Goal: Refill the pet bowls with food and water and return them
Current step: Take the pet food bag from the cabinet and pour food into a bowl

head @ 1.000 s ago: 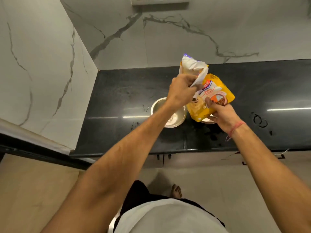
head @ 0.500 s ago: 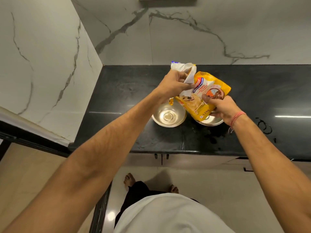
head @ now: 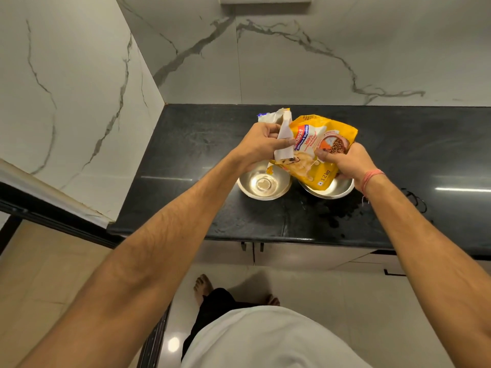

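A yellow pet food bag [head: 313, 144] hangs tilted over two steel bowls on the black counter [head: 202, 208]. My left hand [head: 259, 144] grips the bag's folded white top. My right hand [head: 345, 162] grips its lower right side. The left bowl [head: 264, 185] sits under the bag's lower corner and looks empty, with a shiny bottom. The bag and my right hand hide most of the right bowl [head: 329, 191], so I cannot see what it holds.
White marble walls close in the counter at the back and on the left. Dark wet marks lie on the counter [head: 337, 216] in front of the right bowl, and a small black loop [head: 417, 200] lies to the right. Cabinet doors [head: 252, 253] are below the edge.
The bag has tipped lower and more level over the bowls, and both hands have come down with it. The left bowl is now fully uncovered by my left hand.
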Tool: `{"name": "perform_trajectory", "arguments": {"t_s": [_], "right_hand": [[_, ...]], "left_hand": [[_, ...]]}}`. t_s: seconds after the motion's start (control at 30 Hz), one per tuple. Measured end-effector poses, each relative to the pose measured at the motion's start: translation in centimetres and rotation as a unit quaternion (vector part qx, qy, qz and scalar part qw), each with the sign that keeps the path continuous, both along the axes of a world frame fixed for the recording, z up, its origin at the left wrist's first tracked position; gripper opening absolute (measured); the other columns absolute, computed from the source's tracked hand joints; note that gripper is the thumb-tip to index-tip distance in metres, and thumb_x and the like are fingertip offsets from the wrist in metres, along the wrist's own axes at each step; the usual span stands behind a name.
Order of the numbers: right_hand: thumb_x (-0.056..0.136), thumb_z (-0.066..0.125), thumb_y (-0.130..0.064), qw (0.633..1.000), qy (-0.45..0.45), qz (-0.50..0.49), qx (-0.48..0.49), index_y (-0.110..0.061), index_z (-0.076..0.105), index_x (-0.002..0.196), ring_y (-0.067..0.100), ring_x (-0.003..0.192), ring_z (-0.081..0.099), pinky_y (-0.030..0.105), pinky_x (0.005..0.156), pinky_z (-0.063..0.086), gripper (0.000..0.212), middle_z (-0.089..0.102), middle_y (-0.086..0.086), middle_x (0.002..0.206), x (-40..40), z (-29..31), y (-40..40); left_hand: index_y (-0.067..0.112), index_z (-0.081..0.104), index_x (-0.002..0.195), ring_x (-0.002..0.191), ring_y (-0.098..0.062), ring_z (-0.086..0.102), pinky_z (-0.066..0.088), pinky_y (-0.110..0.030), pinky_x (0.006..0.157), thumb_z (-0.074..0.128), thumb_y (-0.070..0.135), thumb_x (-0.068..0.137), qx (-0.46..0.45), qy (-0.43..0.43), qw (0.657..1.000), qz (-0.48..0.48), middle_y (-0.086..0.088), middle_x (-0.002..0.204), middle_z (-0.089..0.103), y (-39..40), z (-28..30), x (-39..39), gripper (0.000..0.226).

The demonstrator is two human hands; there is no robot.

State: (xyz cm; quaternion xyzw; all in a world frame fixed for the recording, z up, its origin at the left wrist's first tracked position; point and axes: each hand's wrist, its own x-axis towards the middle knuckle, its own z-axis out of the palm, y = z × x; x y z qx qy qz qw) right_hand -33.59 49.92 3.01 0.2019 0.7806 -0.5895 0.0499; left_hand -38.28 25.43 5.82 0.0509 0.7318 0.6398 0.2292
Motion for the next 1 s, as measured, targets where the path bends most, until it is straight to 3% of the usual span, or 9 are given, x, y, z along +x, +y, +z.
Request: {"name": "perform_trajectory", "arguments": {"t_s": [0.17,0.37,0.6,0.73,1.0], "right_hand": [[0.088,0.088,-0.033,0.999,0.003,0.019,0.045,-0.017,0.067,0.140,0.026,0.120,0.069,0.049,0.104,0.057,0.058,0.073,0.005,0.134,-0.3,-0.1,0.1],[0.090,0.085,-0.032,0.996,0.012,0.026,0.089,-0.015,0.066,0.142,0.030,0.125,0.068,0.051,0.108,0.056,0.058,0.071,0.009,0.137,-0.4,0.2,0.4],[0.091,0.085,-0.032,0.992,0.022,0.033,0.122,-0.013,0.063,0.144,0.031,0.127,0.067,0.051,0.108,0.054,0.061,0.070,0.012,0.140,-0.8,0.9,0.1],[0.090,0.086,-0.035,0.989,0.025,0.030,0.146,-0.012,0.064,0.142,0.032,0.126,0.068,0.051,0.106,0.055,0.061,0.070,0.012,0.138,-0.7,1.2,-0.4],[0.091,0.085,-0.034,0.984,0.037,0.022,0.174,-0.012,0.066,0.140,0.033,0.125,0.068,0.055,0.108,0.054,0.056,0.072,0.013,0.136,-0.5,1.5,-1.0]], "left_hand": [[0.004,0.068,0.140,0.109,-0.023,0.081,0.068,-0.043,0.091,0.079,0.015,0.098,-0.006,-0.010,1.000,0.013,-0.011,0.124,0.080,0.2,0.1,0.3,0.044],[0.004,0.066,0.143,0.102,-0.017,0.080,0.068,-0.030,0.075,0.077,0.014,0.099,-0.015,-0.023,0.999,0.019,-0.005,0.119,0.079,0.6,0.5,0.2,0.046],[0.005,0.065,0.143,0.109,-0.021,0.079,0.069,-0.034,0.083,0.075,0.013,0.101,-0.009,-0.023,0.999,0.023,-0.007,0.123,0.078,-0.2,0.1,0.2,0.045],[0.006,0.064,0.145,0.116,-0.025,0.077,0.067,-0.042,0.094,0.074,0.014,0.101,-0.011,-0.017,0.999,0.029,-0.011,0.132,0.076,-0.4,-0.2,0.3,0.046],[0.007,0.065,0.144,0.108,-0.016,0.077,0.067,-0.033,0.085,0.074,0.014,0.101,-0.004,-0.004,0.999,0.035,-0.003,0.122,0.076,-0.8,-0.7,0.8,0.044]]}}
